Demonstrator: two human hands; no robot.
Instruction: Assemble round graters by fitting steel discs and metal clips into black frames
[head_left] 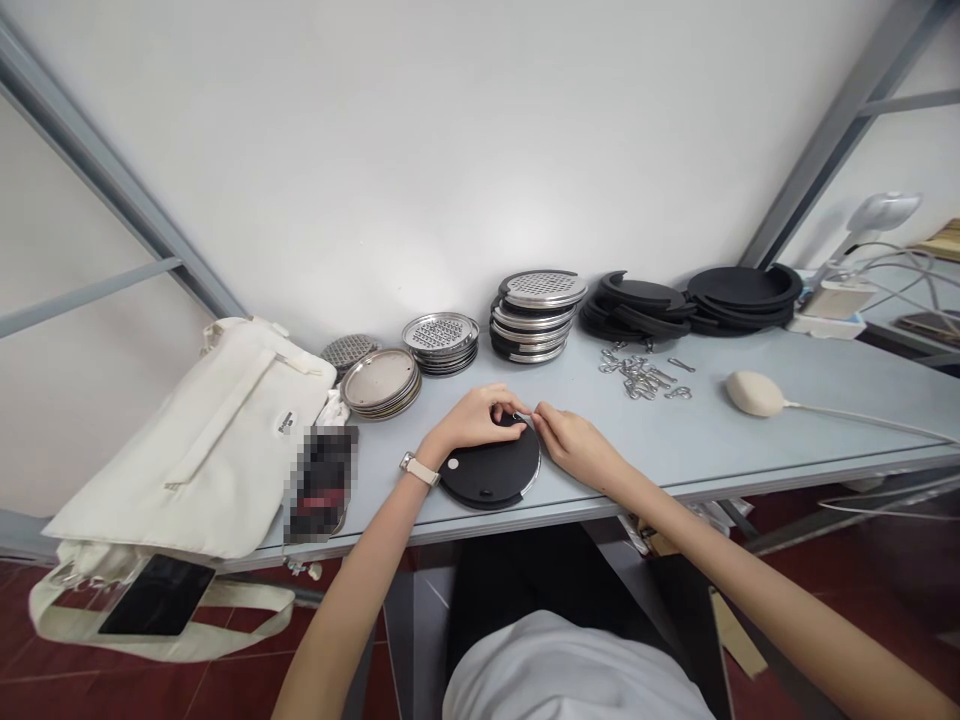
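Note:
A round black disc with a metal rim [491, 470] lies flat on the grey table [750, 440] near its front edge. My left hand [474, 418] rests on the disc's far edge, fingers curled over it. My right hand [574, 443] sits at the disc's right side, with thumb and forefinger pinched together at the top rim, where the fingertips of both hands nearly meet. What the pinch holds is too small to make out. A watch is on my left wrist.
Behind the disc stand stacks of perforated metal discs [536, 312] and plain metal plates [380, 383], black covers [686, 297], and a pile of small metal clips [643, 376]. A cream bag [217, 430] lies left, a beige mouse-like object [754, 393] right.

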